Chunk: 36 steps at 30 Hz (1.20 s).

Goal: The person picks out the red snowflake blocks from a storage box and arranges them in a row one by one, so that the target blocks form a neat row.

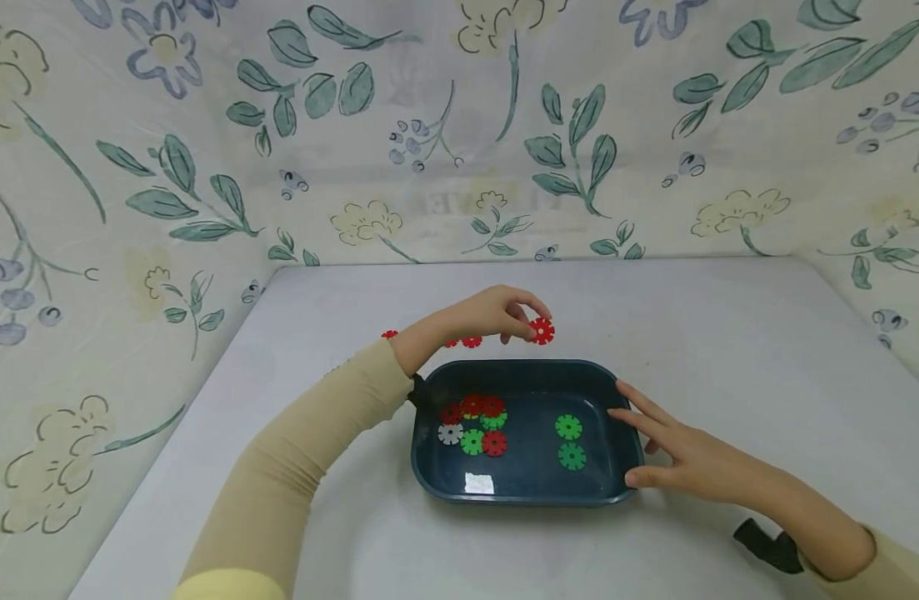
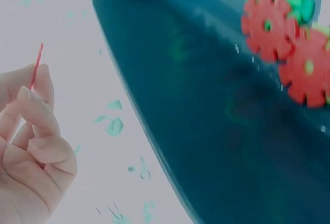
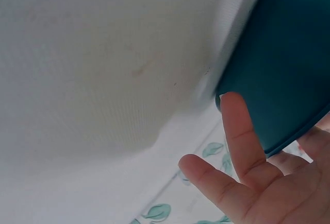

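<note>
My left hand point(image 1: 496, 317) reaches over the far side of a dark teal tray point(image 1: 534, 417). Between thumb and fingers it pinches a red notched plastic disc point(image 1: 542, 331), which appears edge-on in the left wrist view. Spread, nearly straight fingers of my right hand point(image 1: 680, 454) rest on the tray's right end, some reaching over the rim; two fingers lie lower by the outer wall point(image 3: 289, 54) in the right wrist view. Inside the tray, red, green and white discs cluster at the left, partly overlapping, and two green discs point(image 1: 570, 442) lie at the right.
Beyond the tray, more red discs point(image 1: 471, 342) lie on the white table point(image 1: 729, 350), partly hidden by the left wrist. Another red disc point(image 1: 389, 334) shows behind the left forearm. A flower-printed cloth point(image 1: 444, 200) rises along the back and sides.
</note>
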Each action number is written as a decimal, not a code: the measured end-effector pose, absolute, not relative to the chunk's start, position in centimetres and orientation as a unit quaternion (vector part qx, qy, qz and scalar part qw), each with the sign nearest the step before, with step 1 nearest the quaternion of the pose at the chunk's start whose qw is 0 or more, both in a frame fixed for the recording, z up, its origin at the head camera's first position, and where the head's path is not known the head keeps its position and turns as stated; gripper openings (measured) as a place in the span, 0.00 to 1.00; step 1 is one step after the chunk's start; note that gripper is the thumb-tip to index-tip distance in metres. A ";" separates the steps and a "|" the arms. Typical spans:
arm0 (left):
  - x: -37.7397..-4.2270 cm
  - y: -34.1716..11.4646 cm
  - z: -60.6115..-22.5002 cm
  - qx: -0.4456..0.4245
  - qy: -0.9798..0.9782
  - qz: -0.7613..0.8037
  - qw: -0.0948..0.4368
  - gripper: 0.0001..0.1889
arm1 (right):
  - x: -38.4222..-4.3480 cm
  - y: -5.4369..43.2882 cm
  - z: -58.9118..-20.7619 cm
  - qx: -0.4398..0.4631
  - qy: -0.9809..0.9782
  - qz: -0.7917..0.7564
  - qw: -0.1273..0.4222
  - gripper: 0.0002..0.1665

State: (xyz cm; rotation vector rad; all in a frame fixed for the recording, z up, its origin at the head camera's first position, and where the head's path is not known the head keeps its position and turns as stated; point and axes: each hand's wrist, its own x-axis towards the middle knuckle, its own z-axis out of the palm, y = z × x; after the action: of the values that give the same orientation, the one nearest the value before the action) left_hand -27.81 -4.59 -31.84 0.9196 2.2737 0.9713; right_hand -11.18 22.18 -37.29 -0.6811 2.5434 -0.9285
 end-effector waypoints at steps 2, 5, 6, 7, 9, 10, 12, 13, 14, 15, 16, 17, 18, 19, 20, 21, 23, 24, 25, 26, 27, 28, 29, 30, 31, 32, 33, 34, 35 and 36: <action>-28.5 -5.0 -31.9 0.317 0.841 0.362 0.247 0.17 | -11.2 22.2 -37.3 -0.242 0.896 -0.329 0.173 0.44; -29.5 -5.8 -32.3 0.285 0.850 0.368 0.245 0.18 | -11.1 22.3 -37.4 -0.246 0.895 -0.331 0.171 0.43; -29.8 -6.2 -32.4 0.275 0.853 0.369 0.245 0.18 | -11.1 22.3 -37.4 -0.247 0.895 -0.331 0.171 0.43; -30.1 -6.5 -32.5 0.265 0.856 0.371 0.246 0.18 | -11.1 22.3 -37.4 -0.248 0.895 -0.330 0.170 0.43; -30.6 -7.1 -32.8 0.248 0.859 0.373 0.248 0.18 | -11.1 22.4 -37.4 -0.251 0.894 -0.330 0.168 0.43; -30.8 -7.4 -32.9 0.242 0.860 0.373 0.251 0.18 | -11.0 22.4 -37.4 -0.253 0.894 -0.330 0.167 0.43; -31.3 -8.0 -33.1 0.236 0.864 0.365 0.255 0.18 | -11.0 22.4 -37.4 -0.256 0.893 -0.331 0.167 0.43; -31.5 -8.3 -33.2 0.233 0.865 0.362 0.258 0.18 | -11.0 22.4 -37.4 -0.257 0.892 -0.331 0.167 0.43; -31.7 -8.5 -33.2 0.230 0.866 0.359 0.260 0.18 | -11.0 22.5 -37.4 -0.257 0.892 -0.331 0.167 0.43; -32.0 -8.8 -33.3 0.227 0.868 0.356 0.262 0.18 | -11.1 22.5 -37.4 -0.258 0.892 -0.331 0.167 0.43; -32.2 -9.0 -33.4 0.222 0.869 0.355 0.263 0.18 | -11.1 22.5 -37.4 -0.260 0.891 -0.331 0.168 0.43; -32.4 -9.3 -33.4 0.217 0.870 0.355 0.264 0.18 | -11.1 22.5 -37.4 -0.261 0.891 -0.332 0.167 0.43; -32.6 -9.5 -33.5 0.211 0.870 0.359 0.265 0.18 | -11.1 22.5 -37.4 -0.262 0.890 -0.333 0.167 0.43; -32.8 -9.7 -33.7 0.205 0.870 0.361 0.267 0.18 | -11.1 22.5 -37.4 -0.263 0.890 -0.333 0.166 0.42; -32.9 -9.9 -33.8 0.200 0.869 0.364 0.268 0.18 | -11.1 22.5 -37.4 -0.264 0.890 -0.334 0.165 0.42; -33.0 -10.0 -34.0 0.197 0.869 0.364 0.270 0.18 | -11.1 22.5 -37.4 -0.266 0.889 -0.335 0.164 0.42; -33.2 -10.2 -34.5 0.194 0.868 0.364 0.275 0.19 | -11.1 22.5 -37.4 -0.269 0.889 -0.334 0.160 0.41; -33.3 -10.3 -34.7 0.193 0.869 0.362 0.276 0.19 | -11.0 22.6 -37.4 -0.269 0.890 -0.332 0.158 0.39; -33.3 -10.3 -34.9 0.193 0.871 0.358 0.277 0.20 | -11.0 22.6 -37.4 -0.269 0.891 -0.329 0.156 0.38; -33.3 -10.3 -35.2 0.193 0.872 0.354 0.277 0.20 | -11.0 22.6 -37.4 -0.270 0.892 -0.328 0.154 0.36; -33.3 -10.3 -35.4 0.192 0.874 0.350 0.276 0.20 | -11.0 22.6 -37.3 -0.271 0.893 -0.326 0.152 0.33; -33.3 -10.3 -35.6 0.192 0.876 0.348 0.275 0.20 | -11.0 22.6 -37.3 -0.272 0.894 -0.323 0.150 0.31; -33.3 -10.2 -35.8 0.190 0.877 0.347 0.274 0.20 | -11.0 22.6 -37.3 -0.272 0.895 -0.321 0.148 0.29; -33.4 -10.2 -35.9 0.190 0.878 0.345 0.274 0.20 | -11.0 22.7 -37.3 -0.273 0.895 -0.320 0.147 0.28; -33.4 -10.2 -36.0 0.189 0.878 0.344 0.275 0.20 | -11.0 22.7 -37.3 -0.275 0.895 -0.319 0.146 0.27; -33.4 -10.1 -36.1 0.190 0.878 0.343 0.275 0.20 | -11.0 22.7 -37.3 -0.277 0.895 -0.318 0.145 0.26; -33.4 -10.1 -36.2 0.190 0.877 0.343 0.277 0.20 | -10.9 22.7 -37.3 -0.276 0.896 -0.316 0.146 0.26; -33.4 -10.1 -36.3 0.191 0.876 0.343 0.278 0.20 | -10.9 22.7 -37.2 -0.273 0.897 -0.315 0.147 0.26; -33.4 -10.0 -36.4 0.191 0.876 0.343 0.279 0.20 | -10.8 22.8 -37.2 -0.272 0.898 -0.314 0.148 0.26; -33.4 -10.0 -36.4 0.191 0.877 0.342 0.279 0.20 | -10.7 22.8 -37.2 -0.270 0.899 -0.312 0.150 0.26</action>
State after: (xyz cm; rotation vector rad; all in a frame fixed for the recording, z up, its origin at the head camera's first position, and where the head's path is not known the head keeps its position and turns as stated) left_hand -33.41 -10.01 -36.41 0.5132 2.3521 0.9168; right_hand -10.73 22.75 -37.16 -0.7745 2.5815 -0.8963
